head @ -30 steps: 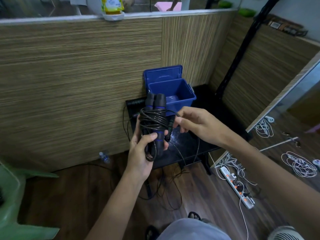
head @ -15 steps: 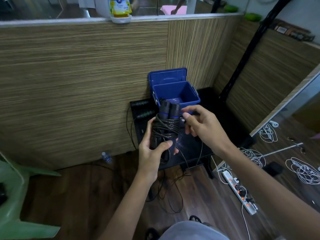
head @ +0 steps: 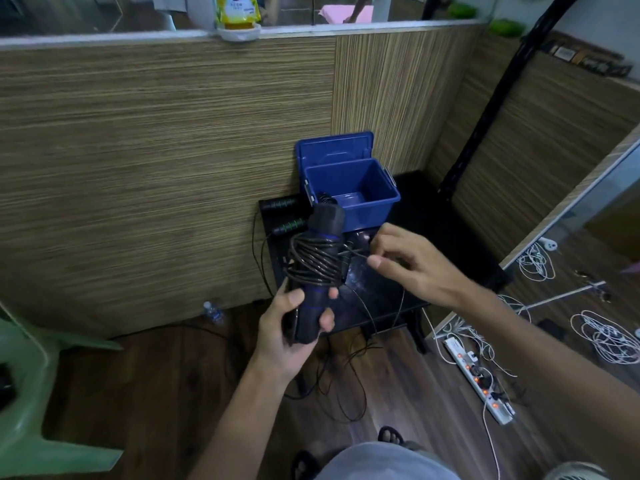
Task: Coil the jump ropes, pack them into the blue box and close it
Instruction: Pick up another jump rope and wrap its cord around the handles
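Left hand: curled round the lower ends of the jump rope handles, held upright just in front of the blue box. Black cord wound many times round the handles' middle. Right hand: just right of the coil, fingers loosely curled, thumb and forefinger seemingly pinching the cord's loose end, though blurred. Blue box: open on the black table, lid raised against the wooden wall. Second rope's green-banded handles: lying left of the box.
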